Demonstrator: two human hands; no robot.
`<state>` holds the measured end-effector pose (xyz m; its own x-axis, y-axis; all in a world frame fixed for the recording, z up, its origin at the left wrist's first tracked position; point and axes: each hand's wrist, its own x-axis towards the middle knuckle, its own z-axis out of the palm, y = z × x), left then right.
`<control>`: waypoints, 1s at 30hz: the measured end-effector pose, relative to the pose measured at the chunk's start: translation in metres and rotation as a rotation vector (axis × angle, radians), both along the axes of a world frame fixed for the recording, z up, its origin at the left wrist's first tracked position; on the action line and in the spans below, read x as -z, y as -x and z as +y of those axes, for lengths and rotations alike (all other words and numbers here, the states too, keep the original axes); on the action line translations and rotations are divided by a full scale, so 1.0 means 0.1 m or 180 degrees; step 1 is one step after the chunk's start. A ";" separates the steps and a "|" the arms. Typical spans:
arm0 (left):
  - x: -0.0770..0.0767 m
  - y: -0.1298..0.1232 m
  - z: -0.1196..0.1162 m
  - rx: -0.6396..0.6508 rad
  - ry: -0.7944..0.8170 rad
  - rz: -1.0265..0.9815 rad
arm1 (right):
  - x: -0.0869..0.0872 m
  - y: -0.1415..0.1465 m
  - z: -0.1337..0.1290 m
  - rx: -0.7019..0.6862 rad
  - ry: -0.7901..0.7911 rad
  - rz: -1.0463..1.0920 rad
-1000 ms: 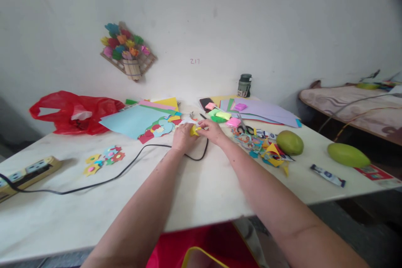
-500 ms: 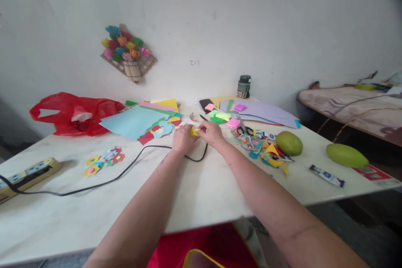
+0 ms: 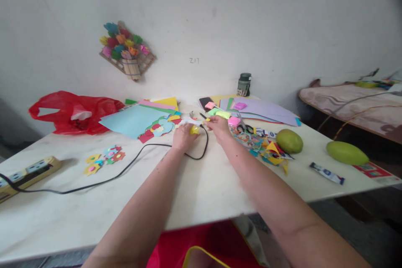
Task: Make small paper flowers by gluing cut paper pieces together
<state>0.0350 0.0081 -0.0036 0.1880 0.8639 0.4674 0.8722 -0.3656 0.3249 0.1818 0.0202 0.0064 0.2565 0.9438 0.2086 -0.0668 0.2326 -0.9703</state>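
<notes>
Near the middle of the table, my left hand (image 3: 184, 136) is closed on a yellow packet (image 3: 194, 130), which looks soft and shiny. My right hand (image 3: 219, 127) is just to its right, thumb and fingers pinching a small yellow piece (image 3: 207, 120). Behind my left hand lies a white corded tool (image 3: 188, 121), partly covered, its kind unclear. Its black cord (image 3: 150, 145) loops below both hands. To the left are paper flowers (image 3: 109, 154) with small round centres, and a cut-paper piece in several colours (image 3: 161, 127).
Pink and green packets (image 3: 233, 121), scissors (image 3: 246, 128) and paper scraps (image 3: 266, 150) lie right of my hands. Two green fruits (image 3: 289, 141) and a glue tube (image 3: 327, 173) are farther right. Coloured sheets (image 3: 128, 119), a red bag (image 3: 75, 113) and a power strip (image 3: 31, 176) occupy the left.
My right hand has moved right and slightly away from my left hand, carrying the small yellow piece. My left hand stays on the yellow packet.
</notes>
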 end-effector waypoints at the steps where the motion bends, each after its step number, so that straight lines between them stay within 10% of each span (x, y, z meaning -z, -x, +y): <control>1: 0.00 0.00 0.00 0.0009 0.0028 -0.0002 | -0.01 -0.02 0.00 -0.0002 0.0037 0.0288; 16: -0.06 -0.38 -0.02 0.0541 -0.0241 0.0876 | -0.17 -0.31 0.02 -0.0510 -0.0170 0.1618; 30: -0.04 -0.84 0.23 0.1543 0.0061 0.0759 | -0.18 -0.47 0.06 0.0095 -0.0174 0.0915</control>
